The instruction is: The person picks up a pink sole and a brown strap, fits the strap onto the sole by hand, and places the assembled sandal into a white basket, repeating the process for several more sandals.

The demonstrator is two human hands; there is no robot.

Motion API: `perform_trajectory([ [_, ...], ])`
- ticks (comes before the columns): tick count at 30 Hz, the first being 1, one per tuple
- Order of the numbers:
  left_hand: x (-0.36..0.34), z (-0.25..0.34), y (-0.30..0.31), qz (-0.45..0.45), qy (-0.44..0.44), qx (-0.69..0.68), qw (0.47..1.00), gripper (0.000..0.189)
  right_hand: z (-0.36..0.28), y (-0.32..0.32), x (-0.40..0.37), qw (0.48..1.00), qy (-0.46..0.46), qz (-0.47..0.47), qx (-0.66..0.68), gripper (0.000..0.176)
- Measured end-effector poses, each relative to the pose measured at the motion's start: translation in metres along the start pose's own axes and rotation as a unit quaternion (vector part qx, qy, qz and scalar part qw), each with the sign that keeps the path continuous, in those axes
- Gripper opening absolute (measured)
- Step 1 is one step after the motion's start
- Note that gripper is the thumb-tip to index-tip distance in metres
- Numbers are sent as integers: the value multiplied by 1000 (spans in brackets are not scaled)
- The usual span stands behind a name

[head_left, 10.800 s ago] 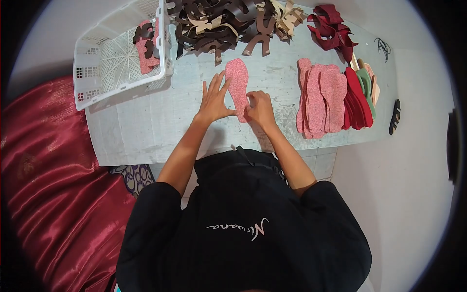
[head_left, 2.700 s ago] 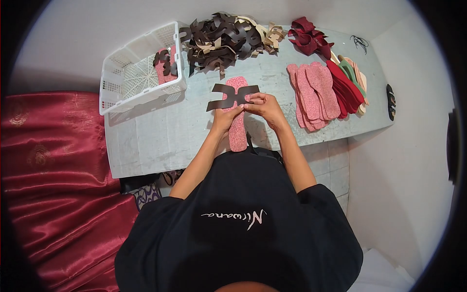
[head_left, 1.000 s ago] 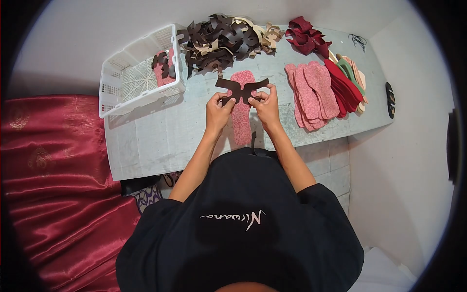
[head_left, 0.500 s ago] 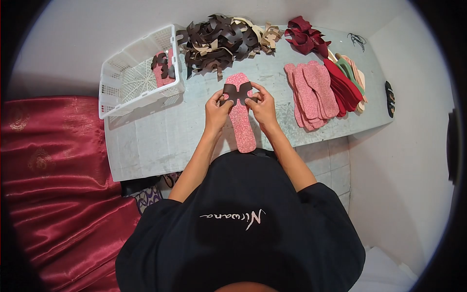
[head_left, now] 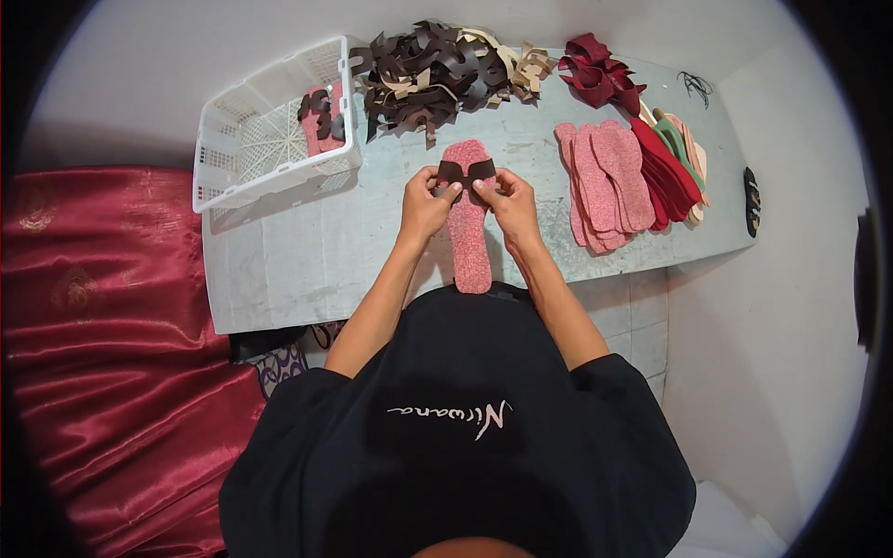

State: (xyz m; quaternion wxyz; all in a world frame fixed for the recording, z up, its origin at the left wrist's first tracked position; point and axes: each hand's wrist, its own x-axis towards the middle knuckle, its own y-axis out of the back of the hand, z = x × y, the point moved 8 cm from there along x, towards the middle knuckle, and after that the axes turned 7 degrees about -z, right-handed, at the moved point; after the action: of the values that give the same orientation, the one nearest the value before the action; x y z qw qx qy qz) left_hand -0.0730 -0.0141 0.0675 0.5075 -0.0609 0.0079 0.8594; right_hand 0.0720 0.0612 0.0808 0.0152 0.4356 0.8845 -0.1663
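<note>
So both hands are on the one piece here. Left hand has the left side of the brown strap pinched against the pink sole, thumb on top and fingers curled round the edge. Right hand mirrors it on the other side. Neither hand is spread open; both are closed down to a pinch, though I can't tell how hard they're squeezing or what the fingertips are doing underneath.

The strap lies across the wider upper part of the sole, with its sides close to the sole's edges. The narrow end points back at the black shirt, and I can't tell if it touches. Looks to me like the fitting stage, getting the strap snug and even across the sole. From this hold, I'd say any adjustment calls for both thumbs pressing evenly so the strap doesn't skew, with the sides kept tight round the edges.

Around that: white basket on the left of the table with strapped pink pieces inside, a pile of brown and beige straps beyond the hands, and spare pink soles over on the right beside the red ones.
</note>
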Motion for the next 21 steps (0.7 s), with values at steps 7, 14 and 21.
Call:
perform_trajectory([
  [7,8,-9,-3,-149,107,-153,971,29,13,2,10,984,-57,-48,163,18],
  [14,0,1,-11,-260,124,-280,916,37,18,-9,7,958,-93,-129,239,29],
  [21,-16,14,-6,-276,98,-357,887,34,1,-35,-2,932,-77,-200,293,25],
])
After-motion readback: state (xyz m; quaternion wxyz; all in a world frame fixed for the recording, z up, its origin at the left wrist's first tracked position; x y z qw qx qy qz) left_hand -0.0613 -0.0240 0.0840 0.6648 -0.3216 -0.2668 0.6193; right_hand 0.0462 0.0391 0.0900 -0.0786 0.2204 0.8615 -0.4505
